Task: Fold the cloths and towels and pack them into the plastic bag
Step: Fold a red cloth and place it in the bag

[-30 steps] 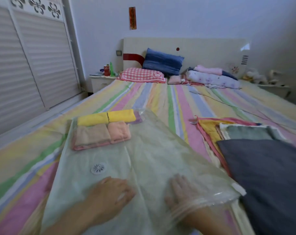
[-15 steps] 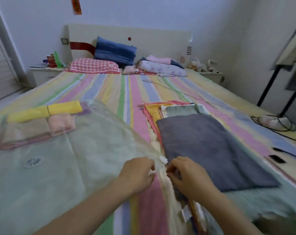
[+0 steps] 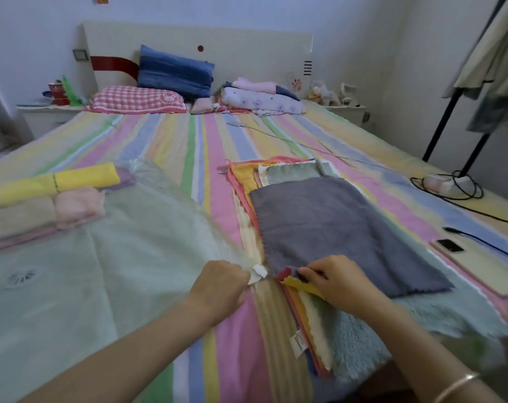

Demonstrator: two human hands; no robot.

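Observation:
A large clear plastic bag (image 3: pixel 116 257) lies flat on the left of the striped bed. Inside it at the far end sit a yellow roll (image 3: pixel 58 181) and folded pink cloths (image 3: pixel 78 205). My left hand (image 3: pixel 221 286) grips the bag's near right corner with its white tab (image 3: pixel 258 271). To the right lies a stack of flat towels, a grey towel (image 3: pixel 343 228) on top. My right hand (image 3: pixel 340 280) pinches the near left corner of the grey towel, above yellow, red and cream layers. A pale green towel (image 3: pixel 392 321) lies at the bottom of the stack.
A phone (image 3: pixel 450 245) with a cable lies on the bed at the right, a power strip (image 3: pixel 444 181) with coiled cord beyond it. Pillows (image 3: pixel 174 71) and folded bedding (image 3: pixel 261 97) sit by the headboard. A clothes rack (image 3: pixel 465 126) stands at the right.
My right hand came out of the bag and moved to the grey towel's corner. My left hand slid to the bag's right corner. The view turned right.

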